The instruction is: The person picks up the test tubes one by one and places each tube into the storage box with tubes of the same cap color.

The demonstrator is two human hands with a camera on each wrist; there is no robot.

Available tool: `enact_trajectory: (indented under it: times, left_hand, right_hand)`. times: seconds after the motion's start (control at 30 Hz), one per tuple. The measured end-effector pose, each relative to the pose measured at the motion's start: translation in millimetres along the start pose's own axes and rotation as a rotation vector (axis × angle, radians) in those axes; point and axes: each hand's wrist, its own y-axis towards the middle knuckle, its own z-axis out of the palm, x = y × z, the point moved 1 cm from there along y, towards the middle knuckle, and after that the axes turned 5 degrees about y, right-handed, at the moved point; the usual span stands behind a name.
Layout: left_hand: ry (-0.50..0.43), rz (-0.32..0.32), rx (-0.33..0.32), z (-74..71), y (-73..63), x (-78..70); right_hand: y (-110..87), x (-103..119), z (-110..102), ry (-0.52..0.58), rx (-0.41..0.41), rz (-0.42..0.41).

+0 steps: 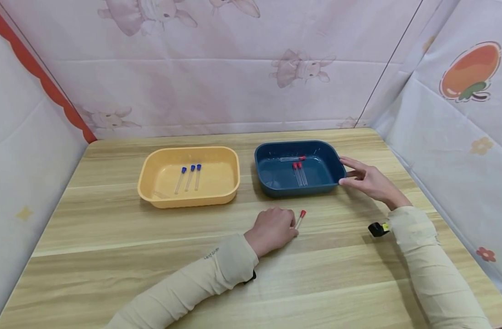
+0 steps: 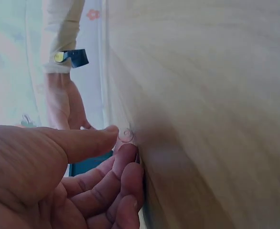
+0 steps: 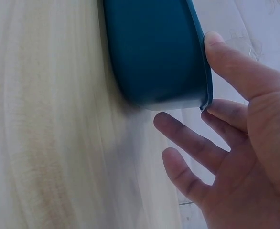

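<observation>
My left hand is low over the table, thumb and fingertips at the lower end of a clear test tube with a red cap. In the left wrist view the tube's round end shows between thumb and forefinger, which pinch it. My right hand touches the right end of a dark blue tray with spread fingers. The right wrist view shows its thumb on the tray's rim, other fingers apart from it. Inside the blue tray lie red-capped test tubes.
Left of the blue tray stands a yellow tray. It holds blue-capped test tubes. Both trays sit towards the back of a wooden table, with patterned cloth walls behind and at the sides.
</observation>
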Motion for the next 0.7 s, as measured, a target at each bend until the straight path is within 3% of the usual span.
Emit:
enact_trajectory:
  times: [0.17,0.23,0.5,0.7]
  left_hand:
    - [-0.012,-0.014,-0.008,-0.7,0.1,-0.7]
    - [-0.005,0.008,-0.009,-1.8,1.6,0.9]
    - [0.078,0.262,0.085,-11.3,13.1,15.3]
    - [0.095,0.332,0.171,-15.9,21.3,24.0]
  right_hand:
    - [0.2,-1.6,-0.6,0.001,0.001,-0.001]
    - [0.5,-2.2,-0.9,0.002,0.0,-0.005]
    - [0.7,-1.8,-0.7,0.005,0.004,-0.001]
    - [1.5,-1.4,-0.9,0.012,0.016,0.0]
